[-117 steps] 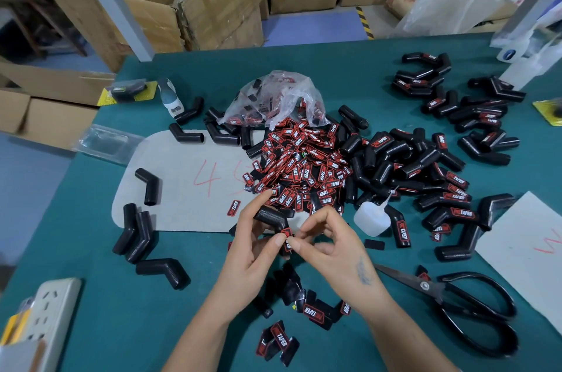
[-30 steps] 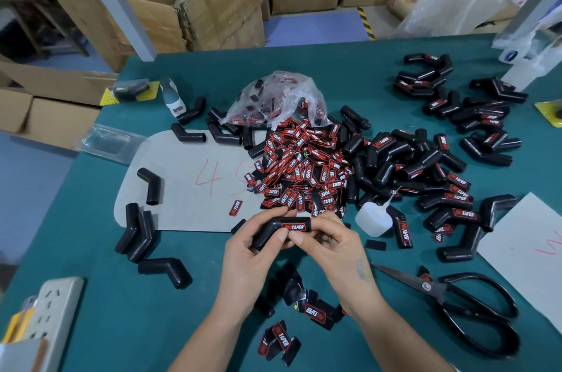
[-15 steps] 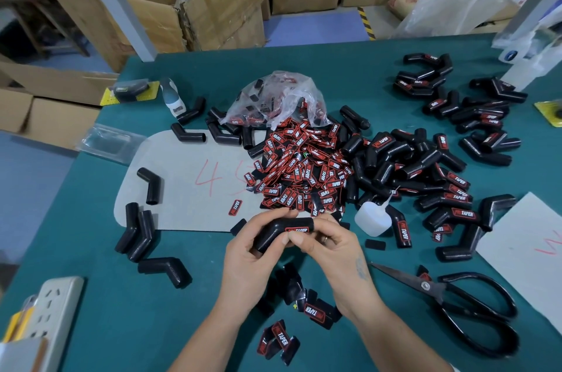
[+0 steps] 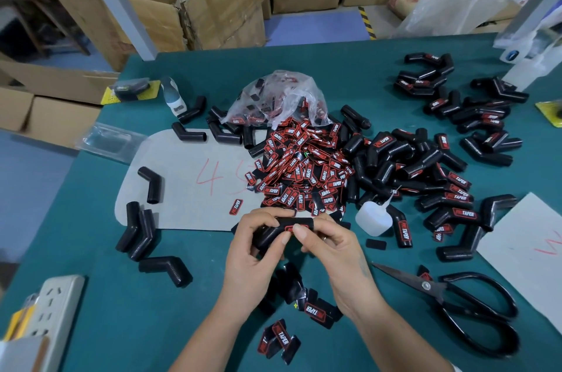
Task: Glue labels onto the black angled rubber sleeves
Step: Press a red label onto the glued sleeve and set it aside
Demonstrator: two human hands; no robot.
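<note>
Above the green table, both hands hold one black angled rubber sleeve (image 4: 282,227). My left hand (image 4: 252,250) grips its bent lower end. My right hand (image 4: 330,245) pinches the straight upper end, thumb pressing on the red and black label (image 4: 290,228) stuck there. A heap of loose labels (image 4: 304,177) lies just beyond, spilling from a clear plastic bag (image 4: 279,98). A small white glue bottle (image 4: 372,219) stands right of my hands. Labelled sleeves (image 4: 425,165) pile up at right; unlabelled sleeves (image 4: 138,230) lie at left.
Black scissors (image 4: 450,301) lie at the near right, blades pointing left. A few labels (image 4: 279,338) sit below my wrists. A grey card (image 4: 182,186) with red writing lies under the left sleeves, white paper (image 4: 526,247) at right, a power strip (image 4: 53,307) near left.
3.9 s ago my fingers were pinching a loose label beside the sleeve. Since then the label has gone onto the sleeve, and my right thumb has stayed pressed on it.
</note>
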